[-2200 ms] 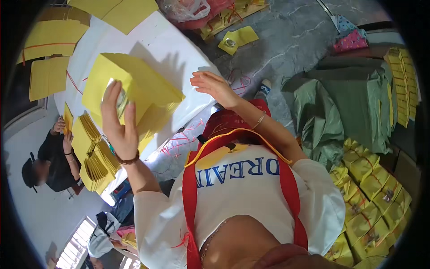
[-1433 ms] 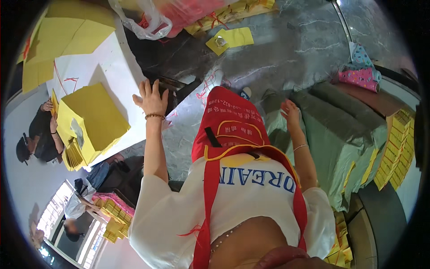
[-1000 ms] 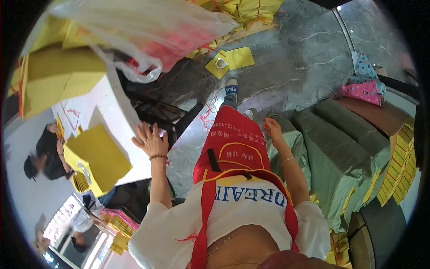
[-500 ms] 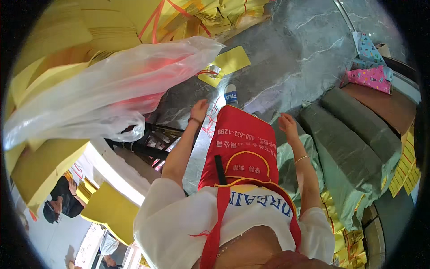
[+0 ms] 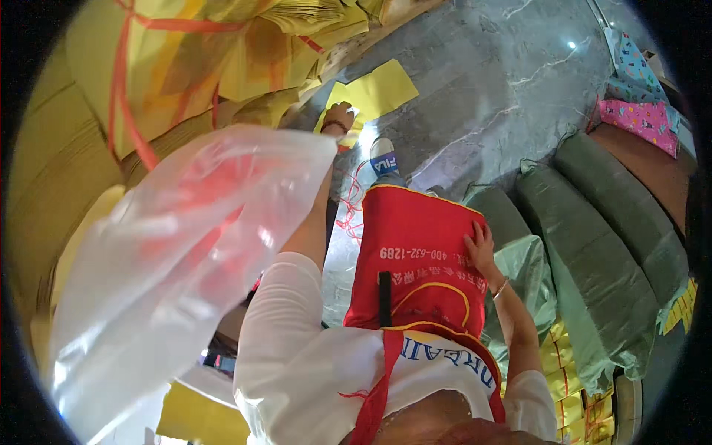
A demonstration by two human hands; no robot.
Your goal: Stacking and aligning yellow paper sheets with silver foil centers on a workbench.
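My left hand has come down low to the floor. A moment ago it was up by the counter with the yellow paper stack; now it reaches for the loose yellow sheets that lie on the floor. It is touching their edge. I cannot tell if my fingers have closed on a sheet yet, because I only see the back of the hand.

My right hand lies flat and open on my red apron. It holds nothing.

A big clear plastic bag hangs close on my left. Tied yellow bundles sit above it. Green sacks lie on my right.

I think I am bending to pick up the dropped sheets.
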